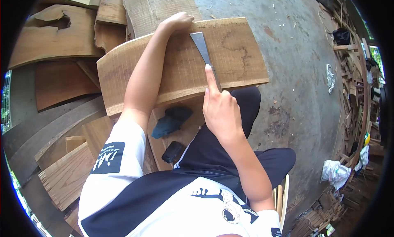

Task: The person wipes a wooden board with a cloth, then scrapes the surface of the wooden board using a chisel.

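Note:
A thick wooden slab (234,44) with a dark wavy stain lies in front of me, over my thighs. My left hand (179,22) reaches across it and is curled over its far edge, the fingers partly hidden. My right hand (222,112) is closed around the handle of a scraper (200,46), index finger stretched along the handle. The scraper's flared metal blade points away from me and rests on or just above the slab's face; I cannot tell which.
Large boards (61,36) are stacked at the left, and another plank (160,7) lies beyond the slab. A blue-grey cloth (171,121) and a dark object (173,151) lie below the slab. Scrap wood lines the right side of the concrete floor (299,52), near a white plastic bag (336,174).

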Demonstrator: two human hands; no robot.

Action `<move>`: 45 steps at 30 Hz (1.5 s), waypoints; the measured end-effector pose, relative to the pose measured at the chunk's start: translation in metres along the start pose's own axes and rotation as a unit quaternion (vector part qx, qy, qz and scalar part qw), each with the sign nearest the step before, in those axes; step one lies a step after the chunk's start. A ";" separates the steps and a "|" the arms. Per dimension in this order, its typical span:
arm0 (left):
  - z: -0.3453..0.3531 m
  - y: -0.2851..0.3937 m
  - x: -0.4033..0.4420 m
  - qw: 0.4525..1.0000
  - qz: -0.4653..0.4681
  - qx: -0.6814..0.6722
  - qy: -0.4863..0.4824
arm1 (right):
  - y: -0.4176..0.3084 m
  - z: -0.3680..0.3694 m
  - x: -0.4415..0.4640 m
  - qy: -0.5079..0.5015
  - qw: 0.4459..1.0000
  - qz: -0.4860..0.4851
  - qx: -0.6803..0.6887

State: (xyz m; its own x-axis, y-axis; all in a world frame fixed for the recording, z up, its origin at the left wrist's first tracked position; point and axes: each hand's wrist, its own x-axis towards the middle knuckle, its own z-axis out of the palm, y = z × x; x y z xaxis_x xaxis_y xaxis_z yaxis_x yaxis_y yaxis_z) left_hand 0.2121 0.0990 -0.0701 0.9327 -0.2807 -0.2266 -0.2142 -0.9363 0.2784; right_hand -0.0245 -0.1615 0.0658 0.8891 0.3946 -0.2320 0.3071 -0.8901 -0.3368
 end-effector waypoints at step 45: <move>-0.008 0.011 -0.013 0.990 -0.073 -0.115 0.039 | -0.016 0.009 -0.002 -0.013 1.000 0.012 -0.007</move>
State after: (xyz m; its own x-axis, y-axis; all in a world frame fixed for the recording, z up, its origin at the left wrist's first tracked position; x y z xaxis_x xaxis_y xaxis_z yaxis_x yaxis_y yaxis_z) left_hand 0.2004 0.0942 -0.0564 0.9705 -0.1202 -0.2090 -0.0121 -0.8900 0.4557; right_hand -0.0345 -0.1460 0.0633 0.8874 0.3786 -0.2629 0.2905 -0.9022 -0.3186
